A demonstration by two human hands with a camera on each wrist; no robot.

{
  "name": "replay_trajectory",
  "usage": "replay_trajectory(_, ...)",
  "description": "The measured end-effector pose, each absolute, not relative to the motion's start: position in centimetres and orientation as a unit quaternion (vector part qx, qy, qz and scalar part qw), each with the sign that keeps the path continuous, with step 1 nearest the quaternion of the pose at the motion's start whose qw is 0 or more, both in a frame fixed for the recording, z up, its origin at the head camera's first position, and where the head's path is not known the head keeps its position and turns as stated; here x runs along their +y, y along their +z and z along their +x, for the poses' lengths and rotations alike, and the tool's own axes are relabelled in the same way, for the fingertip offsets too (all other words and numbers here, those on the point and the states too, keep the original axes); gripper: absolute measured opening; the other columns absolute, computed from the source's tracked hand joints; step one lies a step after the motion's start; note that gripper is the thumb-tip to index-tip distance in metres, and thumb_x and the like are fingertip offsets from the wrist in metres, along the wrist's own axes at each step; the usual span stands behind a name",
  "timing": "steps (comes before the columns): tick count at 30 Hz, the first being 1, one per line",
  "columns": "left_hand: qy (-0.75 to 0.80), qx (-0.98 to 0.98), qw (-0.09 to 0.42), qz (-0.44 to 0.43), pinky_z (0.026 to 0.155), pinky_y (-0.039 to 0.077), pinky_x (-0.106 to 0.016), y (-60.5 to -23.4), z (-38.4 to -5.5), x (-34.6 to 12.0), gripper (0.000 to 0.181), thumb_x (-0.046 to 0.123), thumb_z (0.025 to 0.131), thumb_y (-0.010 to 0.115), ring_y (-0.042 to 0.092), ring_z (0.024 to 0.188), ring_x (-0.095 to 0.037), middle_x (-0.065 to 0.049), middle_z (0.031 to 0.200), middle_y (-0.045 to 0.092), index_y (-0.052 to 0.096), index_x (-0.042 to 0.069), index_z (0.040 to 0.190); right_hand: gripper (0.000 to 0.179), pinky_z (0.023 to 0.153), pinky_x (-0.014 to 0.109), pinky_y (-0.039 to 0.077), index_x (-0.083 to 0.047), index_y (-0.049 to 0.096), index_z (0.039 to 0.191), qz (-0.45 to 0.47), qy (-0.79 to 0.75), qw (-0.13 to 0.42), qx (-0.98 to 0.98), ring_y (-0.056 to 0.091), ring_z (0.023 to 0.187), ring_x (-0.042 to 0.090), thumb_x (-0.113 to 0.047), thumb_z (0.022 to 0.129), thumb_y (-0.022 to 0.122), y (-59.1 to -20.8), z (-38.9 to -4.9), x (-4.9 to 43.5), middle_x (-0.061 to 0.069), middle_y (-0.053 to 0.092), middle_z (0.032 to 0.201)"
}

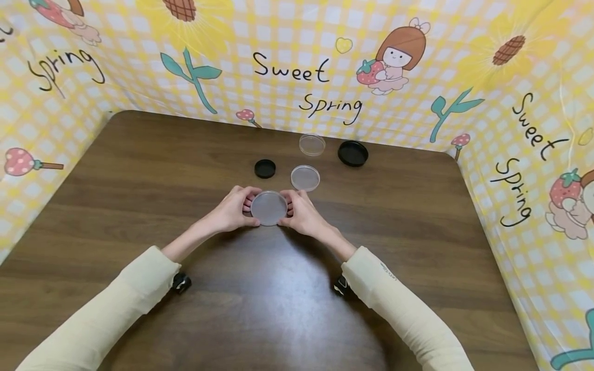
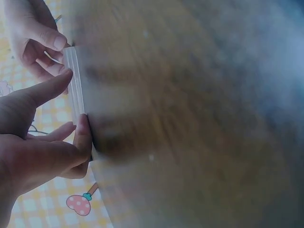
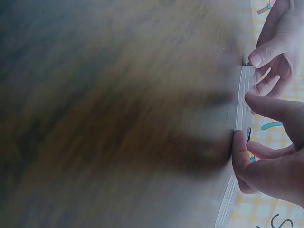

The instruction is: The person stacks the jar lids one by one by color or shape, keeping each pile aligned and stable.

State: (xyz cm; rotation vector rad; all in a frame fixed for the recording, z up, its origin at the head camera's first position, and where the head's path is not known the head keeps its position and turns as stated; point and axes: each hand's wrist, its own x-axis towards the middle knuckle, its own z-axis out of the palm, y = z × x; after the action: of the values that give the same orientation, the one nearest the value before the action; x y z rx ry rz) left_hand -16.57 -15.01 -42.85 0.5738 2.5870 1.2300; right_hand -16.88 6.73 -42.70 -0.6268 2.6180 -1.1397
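Note:
Between my two hands is a clear, round petri dish (image 1: pixel 269 208), lying flat on or just at the wooden table. Its thin ridged side shows edge-on in the left wrist view, where the petri dish (image 2: pixel 75 90) looks stacked or lidded. My left hand (image 1: pixel 235 208) grips its left rim, thumb at the near side and fingers curled round the far side. On the opposite rim, my right hand (image 1: pixel 301 212) holds it the same way. Just beyond the right fingers lies a second clear dish (image 1: pixel 305 178). A small black round dish (image 1: pixel 265 168) sits beyond the left fingers.
Farther back are a third clear dish (image 1: pixel 312 145) and a larger black round dish (image 1: pixel 353 153), near the table's far edge. A yellow checked cloth (image 1: pixel 287 41) with printed figures hangs behind and at both sides of the brown wooden table (image 1: pixel 260 319).

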Motion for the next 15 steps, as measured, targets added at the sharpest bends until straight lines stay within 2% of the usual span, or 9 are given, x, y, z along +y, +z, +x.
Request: replay_trajectory(15, 0.455, 0.864, 0.120, 0.181, 0.089, 0.050, -0.036, -43.17, -16.77, -15.35, 0.071, -0.003, 0.071, 0.082, 0.051, 0.103, -0.033, -0.025, 0.114, 0.042, 0.047, -0.010, 0.132, 0.067, 0.084, 0.025, 0.050, 0.008, 0.047, 0.133, -0.206, -0.416, 0.128, 0.877, 0.052, 0.103, 0.029, 0.004, 0.075, 0.078, -42.65, -17.02, 7.76, 0.021, 0.050, 0.113)
